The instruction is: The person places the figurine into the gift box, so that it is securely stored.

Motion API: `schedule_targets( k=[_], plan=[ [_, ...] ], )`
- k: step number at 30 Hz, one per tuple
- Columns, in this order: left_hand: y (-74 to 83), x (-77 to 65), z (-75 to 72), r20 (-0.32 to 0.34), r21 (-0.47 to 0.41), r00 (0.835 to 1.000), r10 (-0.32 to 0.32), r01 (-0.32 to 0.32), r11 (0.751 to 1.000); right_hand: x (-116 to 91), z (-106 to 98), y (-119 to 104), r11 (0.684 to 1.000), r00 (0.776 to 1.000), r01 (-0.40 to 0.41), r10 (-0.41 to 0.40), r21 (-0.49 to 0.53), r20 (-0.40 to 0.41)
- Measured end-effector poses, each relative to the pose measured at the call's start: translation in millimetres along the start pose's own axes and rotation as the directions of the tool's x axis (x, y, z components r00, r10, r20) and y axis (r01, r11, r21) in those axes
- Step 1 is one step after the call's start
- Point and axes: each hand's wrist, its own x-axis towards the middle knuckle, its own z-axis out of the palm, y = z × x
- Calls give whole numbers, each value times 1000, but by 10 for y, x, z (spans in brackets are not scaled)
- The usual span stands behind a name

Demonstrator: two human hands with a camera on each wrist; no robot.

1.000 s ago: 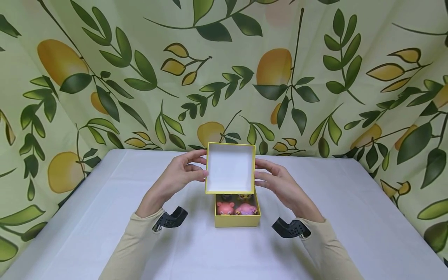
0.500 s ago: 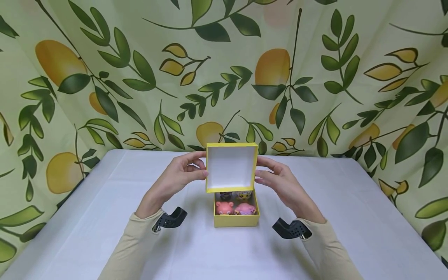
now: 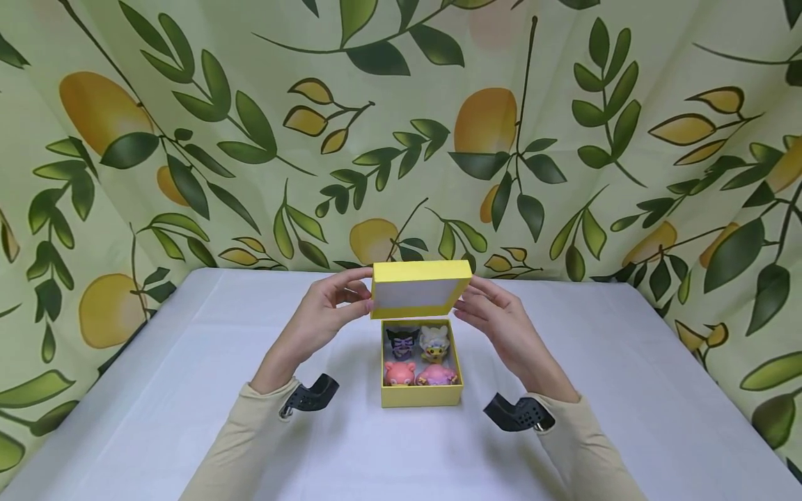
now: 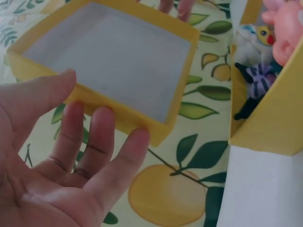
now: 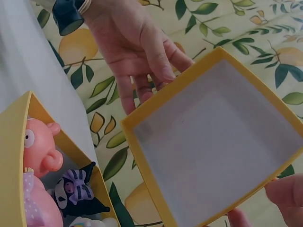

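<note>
A yellow box lid [image 3: 421,273] with a white inside is held tilted above and behind a small yellow box [image 3: 421,397]. My left hand [image 3: 321,314] grips its left wall, thumb in front and fingers behind. On the opposite wall, my right hand [image 3: 501,321] holds it the same way. Inside the box sit several toy figures: a black one with a purple bow [image 3: 402,344], a white-hooded one with a yellow face [image 3: 434,344], a pink one with round ears [image 3: 399,373] and a pink-purple one [image 3: 436,375]. The left wrist view shows the lid's white inside [image 4: 113,56].
The box stands on a white-covered table [image 3: 250,431]. Behind the table hangs a curtain [image 3: 401,104] printed with leaves and orange fruit. Each wrist wears a black camera mount, such as the left mount [image 3: 313,394] and the right mount [image 3: 516,413].
The lid has tipped from nearly upright toward flatter, its lower edge rising away from the box and its yellow outer side coming into view. The two rear figures now show fully.
</note>
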Motion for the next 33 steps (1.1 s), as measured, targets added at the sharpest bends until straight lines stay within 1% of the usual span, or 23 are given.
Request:
schedule_targets(
  k=[5,8,12,17,21,28,33],
  plan=[
    [-64,19,23,-12,32,1000,13,-12,999,20,31,10,996,999,-7,10,84,-39],
    [-106,28,27,-16,46,1000,20,-19,999,44,62,36,994,999,-9,15,111,-49],
    [-151,43,37,-8,45,999,48,-48,998,66,70,62,996,998,-30,36,89,-61],
    [-199,64,51,30,21,997,68,-69,997,87,27,83,997,996,-59,62,45,-69],
    [-220,73,55,57,14,997,50,-51,999,99,-12,98,997,996,-73,75,40,-55],
    [-230,78,51,110,34,994,-6,2,999,103,-68,103,993,996,-83,86,85,-24],
    [-241,80,38,162,-3,985,-58,59,998,105,-113,109,992,996,-83,85,94,-23]
  ],
)
